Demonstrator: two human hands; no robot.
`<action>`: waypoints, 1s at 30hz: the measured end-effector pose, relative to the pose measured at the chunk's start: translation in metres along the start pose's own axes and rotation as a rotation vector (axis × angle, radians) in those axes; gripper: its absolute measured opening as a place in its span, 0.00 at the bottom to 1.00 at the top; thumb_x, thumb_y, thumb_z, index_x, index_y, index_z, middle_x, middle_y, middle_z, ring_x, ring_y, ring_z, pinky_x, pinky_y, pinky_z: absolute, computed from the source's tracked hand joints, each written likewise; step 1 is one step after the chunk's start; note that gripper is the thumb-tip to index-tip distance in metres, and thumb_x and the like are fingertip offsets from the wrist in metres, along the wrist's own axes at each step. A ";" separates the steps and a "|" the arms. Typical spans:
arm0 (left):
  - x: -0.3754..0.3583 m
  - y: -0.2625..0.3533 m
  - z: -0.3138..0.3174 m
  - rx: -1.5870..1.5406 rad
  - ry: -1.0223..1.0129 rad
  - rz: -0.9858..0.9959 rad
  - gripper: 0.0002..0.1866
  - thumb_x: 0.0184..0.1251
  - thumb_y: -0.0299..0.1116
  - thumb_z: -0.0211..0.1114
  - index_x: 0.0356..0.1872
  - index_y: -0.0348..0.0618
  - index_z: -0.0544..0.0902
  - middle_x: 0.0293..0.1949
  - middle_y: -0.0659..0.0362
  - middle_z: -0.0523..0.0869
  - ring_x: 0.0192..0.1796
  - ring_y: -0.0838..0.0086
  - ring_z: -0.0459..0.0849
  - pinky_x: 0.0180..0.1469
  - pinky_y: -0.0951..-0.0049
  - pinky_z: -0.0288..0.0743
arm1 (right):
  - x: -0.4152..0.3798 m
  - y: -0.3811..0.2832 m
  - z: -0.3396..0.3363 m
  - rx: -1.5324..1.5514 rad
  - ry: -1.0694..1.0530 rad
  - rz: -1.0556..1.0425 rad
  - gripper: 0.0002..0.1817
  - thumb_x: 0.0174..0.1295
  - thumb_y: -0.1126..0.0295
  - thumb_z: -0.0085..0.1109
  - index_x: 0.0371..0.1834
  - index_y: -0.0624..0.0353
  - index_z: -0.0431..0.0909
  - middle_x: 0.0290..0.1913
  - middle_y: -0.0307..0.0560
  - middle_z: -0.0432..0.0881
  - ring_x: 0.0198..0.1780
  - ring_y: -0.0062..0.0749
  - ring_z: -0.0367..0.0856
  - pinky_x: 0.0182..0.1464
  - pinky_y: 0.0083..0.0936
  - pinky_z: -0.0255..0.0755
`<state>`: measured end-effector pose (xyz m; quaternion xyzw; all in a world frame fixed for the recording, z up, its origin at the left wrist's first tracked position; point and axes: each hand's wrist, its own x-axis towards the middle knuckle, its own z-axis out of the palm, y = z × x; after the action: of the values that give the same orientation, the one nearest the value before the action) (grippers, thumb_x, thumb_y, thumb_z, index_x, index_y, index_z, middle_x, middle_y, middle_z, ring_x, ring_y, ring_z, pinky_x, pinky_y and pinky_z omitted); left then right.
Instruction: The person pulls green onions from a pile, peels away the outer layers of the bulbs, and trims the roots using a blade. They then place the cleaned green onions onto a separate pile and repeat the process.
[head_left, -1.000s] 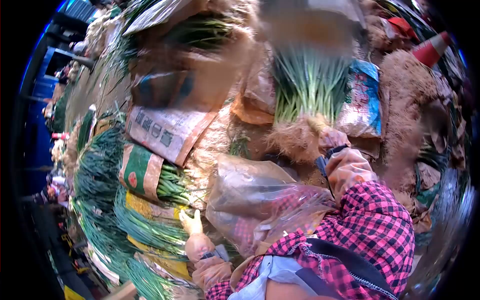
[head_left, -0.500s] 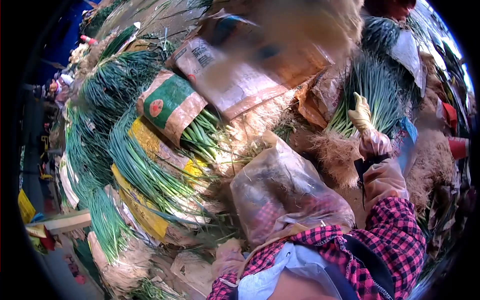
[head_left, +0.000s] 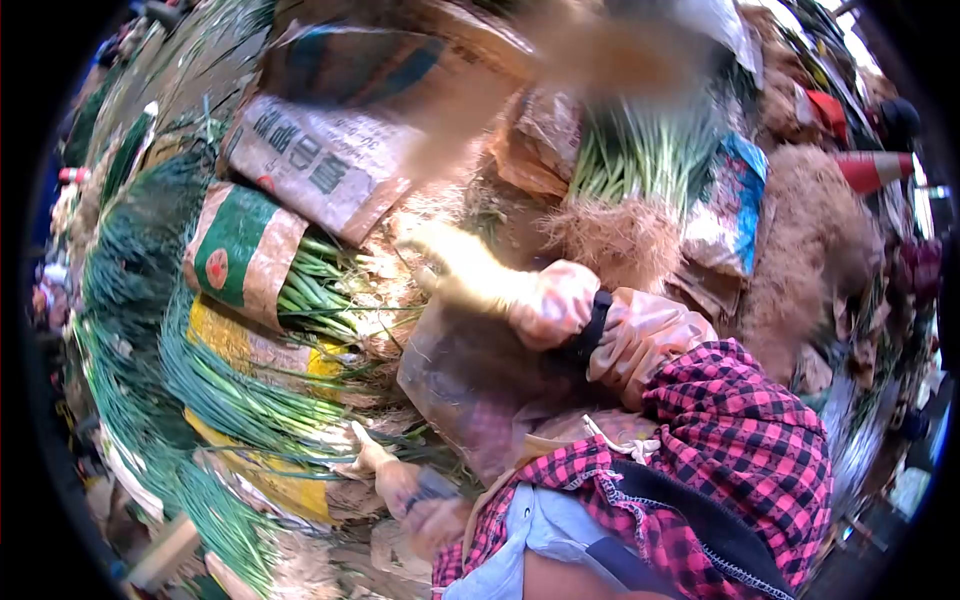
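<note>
My right hand [head_left: 465, 268], in a pale yellow glove, is stretched out to the left over the middle of the pile. Its fingers are apart, with nothing seen in them. Below it, my left hand [head_left: 370, 455] spreads its fingers at the root ends of a bunch of green onions [head_left: 250, 395], which lies on a yellow sack [head_left: 215, 330]. Another bunch of green onions [head_left: 322, 290] sticks out of a brown paper sack with a green band [head_left: 240, 255], left of my right hand. A clear plastic apron [head_left: 440, 375] covers my lap.
A large bunch of green onions [head_left: 640, 165] with long roots [head_left: 625, 235] lies at the upper right, beside a blue and white bag [head_left: 735, 205]. Flattened printed sacks [head_left: 310, 150] lie at the upper left. Farther right are a root heap [head_left: 805, 250] and a traffic cone [head_left: 875, 172].
My right hand has swung left from the large bunch at the right to the middle. My left hand has reached out from beside my lap toward the onions. The view has shifted right.
</note>
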<state>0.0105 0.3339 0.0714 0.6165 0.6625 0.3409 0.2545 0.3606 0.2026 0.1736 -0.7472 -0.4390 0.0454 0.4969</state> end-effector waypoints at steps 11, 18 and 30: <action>0.070 0.020 -0.024 0.001 0.030 0.165 0.35 0.57 0.36 0.64 0.65 0.47 0.58 0.60 0.56 0.67 0.64 0.67 0.63 0.60 0.62 0.60 | -0.061 -0.083 0.011 0.400 -0.407 -0.165 0.20 0.43 0.70 0.57 0.44 0.58 0.74 0.38 0.51 0.75 0.41 0.48 0.76 0.43 0.38 0.71; 0.035 -0.053 -0.059 -0.245 -0.089 0.054 0.30 0.59 0.32 0.62 0.63 0.44 0.62 0.56 0.59 0.70 0.57 0.69 0.71 0.52 0.68 0.66 | -0.067 -0.095 0.040 0.343 -0.739 -0.102 0.19 0.48 0.75 0.58 0.47 0.54 0.75 0.39 0.48 0.76 0.42 0.43 0.77 0.46 0.30 0.71; -0.076 -0.183 -0.217 0.535 0.133 -0.893 0.27 0.55 0.51 0.63 0.52 0.43 0.74 0.31 0.52 0.82 0.31 0.61 0.81 0.35 0.62 0.75 | -0.094 -0.101 0.083 0.361 -0.901 -0.126 0.14 0.51 0.74 0.57 0.43 0.55 0.77 0.36 0.48 0.76 0.41 0.44 0.77 0.43 0.31 0.72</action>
<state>-0.2633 0.2270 0.0635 0.2944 0.9394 0.0566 0.1661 0.1992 0.2068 0.1765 -0.5273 -0.6399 0.4092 0.3809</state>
